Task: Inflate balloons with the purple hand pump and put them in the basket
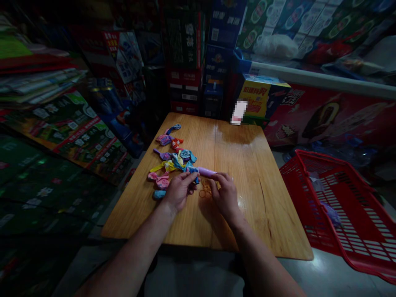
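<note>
A smooth purple roll [206, 171] with a blue-and-white printed left end is stretched between my hands just above the table. My left hand [178, 190] pinches the printed end. At the other end, the bent fingers of my right hand [225, 193] hold the roll. Below it, between my hands, lies a small heap of orange-brown rubber bands [204, 190]. Left of my left hand sit several crumpled, brightly printed soft pieces, among them a pink one [161, 180], a yellow one [158, 166] and a purple one [163, 140]. What they are made of, I cannot tell.
The wooden table [256, 194] stands before me. On the floor at its right is a red plastic basket [323, 231] with a purple item inside. Stacked cartons [185, 39] rise behind and at left. A blurred white-pink rectangle [239, 112] shows at the far edge.
</note>
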The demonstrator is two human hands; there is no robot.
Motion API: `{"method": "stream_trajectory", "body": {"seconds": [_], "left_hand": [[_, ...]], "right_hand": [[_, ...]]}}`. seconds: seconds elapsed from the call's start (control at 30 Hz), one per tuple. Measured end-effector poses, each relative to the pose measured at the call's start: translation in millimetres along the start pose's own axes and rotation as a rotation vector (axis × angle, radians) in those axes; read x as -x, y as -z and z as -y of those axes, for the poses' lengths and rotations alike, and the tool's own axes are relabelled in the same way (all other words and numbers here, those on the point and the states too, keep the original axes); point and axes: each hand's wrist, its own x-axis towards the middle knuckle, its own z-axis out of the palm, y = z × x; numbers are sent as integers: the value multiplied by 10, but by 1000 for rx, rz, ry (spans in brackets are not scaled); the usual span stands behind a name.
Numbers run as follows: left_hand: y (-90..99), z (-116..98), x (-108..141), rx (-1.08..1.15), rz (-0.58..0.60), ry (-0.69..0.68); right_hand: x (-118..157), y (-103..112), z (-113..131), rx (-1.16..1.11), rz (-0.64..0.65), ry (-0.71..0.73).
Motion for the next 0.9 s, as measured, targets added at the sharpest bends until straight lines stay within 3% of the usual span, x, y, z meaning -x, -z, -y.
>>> {"method": "stream_trajectory", "body": {"seconds": [0.1, 0.2, 0.43, 0.73, 0.9], "left_hand": [[56, -146, -49, 104, -20, -88], [133, -241, -120, 208, -86, -89], [229, -255, -235, 370, -130, 4], [264, -313, -247, 405, -125, -11], [252, -277, -265, 389, -157, -20]], "right_hand": [[-89, 32, -233, 210, -64, 19], [-145, 44, -384, 318, -6, 29], [-114, -8, -363, 350, 70, -54], [-2, 183, -198, 11, 60, -258], [67, 273, -86, -87, 80, -293]]}}
